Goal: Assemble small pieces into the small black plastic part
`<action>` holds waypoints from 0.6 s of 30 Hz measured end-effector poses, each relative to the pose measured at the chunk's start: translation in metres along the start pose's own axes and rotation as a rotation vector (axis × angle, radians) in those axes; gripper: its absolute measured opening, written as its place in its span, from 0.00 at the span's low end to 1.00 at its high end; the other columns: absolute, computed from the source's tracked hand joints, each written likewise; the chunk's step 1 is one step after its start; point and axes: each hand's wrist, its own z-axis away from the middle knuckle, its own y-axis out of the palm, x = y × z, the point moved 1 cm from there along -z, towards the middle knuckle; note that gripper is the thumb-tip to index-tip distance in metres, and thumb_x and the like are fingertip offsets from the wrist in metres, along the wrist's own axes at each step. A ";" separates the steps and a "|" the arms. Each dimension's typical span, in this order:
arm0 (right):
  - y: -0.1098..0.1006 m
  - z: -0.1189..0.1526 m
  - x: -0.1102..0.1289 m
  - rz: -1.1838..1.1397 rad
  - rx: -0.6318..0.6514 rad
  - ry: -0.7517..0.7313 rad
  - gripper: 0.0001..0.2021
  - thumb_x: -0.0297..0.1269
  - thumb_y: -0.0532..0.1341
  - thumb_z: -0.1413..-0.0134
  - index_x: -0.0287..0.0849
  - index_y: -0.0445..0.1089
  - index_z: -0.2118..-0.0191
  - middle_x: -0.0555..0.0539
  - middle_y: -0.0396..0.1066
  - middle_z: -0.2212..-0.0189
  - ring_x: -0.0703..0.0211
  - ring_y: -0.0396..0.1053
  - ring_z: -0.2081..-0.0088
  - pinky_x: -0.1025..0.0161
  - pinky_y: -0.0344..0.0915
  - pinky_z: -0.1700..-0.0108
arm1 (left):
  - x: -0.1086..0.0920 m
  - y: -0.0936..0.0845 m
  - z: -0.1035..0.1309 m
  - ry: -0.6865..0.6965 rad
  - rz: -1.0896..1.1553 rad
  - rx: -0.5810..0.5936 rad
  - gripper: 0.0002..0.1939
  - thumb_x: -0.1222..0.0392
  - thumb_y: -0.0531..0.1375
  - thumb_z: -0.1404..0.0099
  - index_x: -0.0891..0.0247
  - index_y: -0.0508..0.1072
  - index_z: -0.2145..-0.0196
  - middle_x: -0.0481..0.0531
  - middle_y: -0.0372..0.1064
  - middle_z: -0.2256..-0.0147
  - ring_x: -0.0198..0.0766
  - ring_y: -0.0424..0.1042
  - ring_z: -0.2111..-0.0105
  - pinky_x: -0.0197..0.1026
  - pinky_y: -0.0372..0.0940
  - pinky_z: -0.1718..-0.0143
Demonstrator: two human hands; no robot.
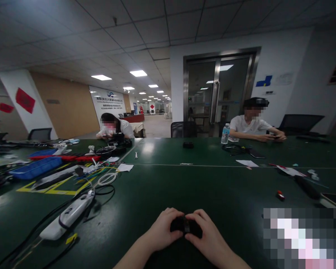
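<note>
A small black object [187, 225] is held between my two hands, low in the middle of the head view, over the green table. My left hand [165, 228] has its fingers and thumb closed round the left end of it. From the other side, my right hand [205, 233] grips the right end, thumb in front and fingers behind. The object is dark, and its details are hard to make out.
On the green table [145, 194], a white power strip [68, 216], cables and a blue tray [36, 168] lie left. A small red item [280, 195] and papers lie right. Two people sit across, near a water bottle [225, 133] and a black object [188, 145].
</note>
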 end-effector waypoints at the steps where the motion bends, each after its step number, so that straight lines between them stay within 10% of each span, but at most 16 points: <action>1: -0.001 0.000 -0.001 0.011 -0.012 0.007 0.20 0.34 0.63 0.57 0.51 0.67 0.54 0.49 0.62 0.54 0.54 0.62 0.51 0.60 0.60 0.51 | -0.001 0.000 0.000 -0.001 0.001 0.007 0.21 0.63 0.62 0.45 0.57 0.66 0.53 0.51 0.65 0.55 0.43 0.62 0.54 0.44 0.57 0.52; 18: -0.006 -0.010 -0.007 0.006 0.104 0.086 0.21 0.39 0.61 0.54 0.46 0.67 0.51 0.46 0.68 0.54 0.51 0.65 0.52 0.57 0.61 0.51 | 0.001 0.000 -0.005 -0.089 -0.023 0.035 0.27 0.58 0.63 0.46 0.59 0.65 0.49 0.53 0.60 0.50 0.45 0.59 0.51 0.44 0.56 0.50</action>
